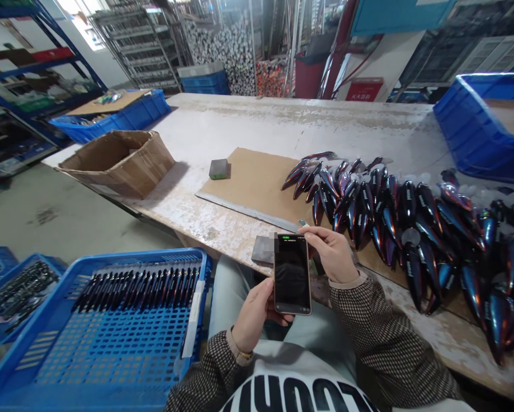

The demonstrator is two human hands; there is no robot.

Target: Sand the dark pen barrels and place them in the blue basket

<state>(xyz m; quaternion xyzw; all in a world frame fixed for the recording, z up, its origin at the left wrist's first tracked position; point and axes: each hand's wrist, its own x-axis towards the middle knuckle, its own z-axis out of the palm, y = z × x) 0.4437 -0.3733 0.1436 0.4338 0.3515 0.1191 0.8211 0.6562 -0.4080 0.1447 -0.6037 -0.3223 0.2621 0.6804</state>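
Note:
My left hand grips a smartphone from below, its dark screen facing me and a small green mark at its top. My right hand is just beside the phone's upper edge, pinching a small teal-tipped item. Both hands are above my lap, in front of the table edge. To the right lies a large heap of glossy, dark iridescent lure bodies. A grey block sits close behind the phone.
A white-stained table holds a cardboard sheet, a second grey block, an open cardboard box and a blue crate. At my left, a blue perforated crate holds rows of black rods.

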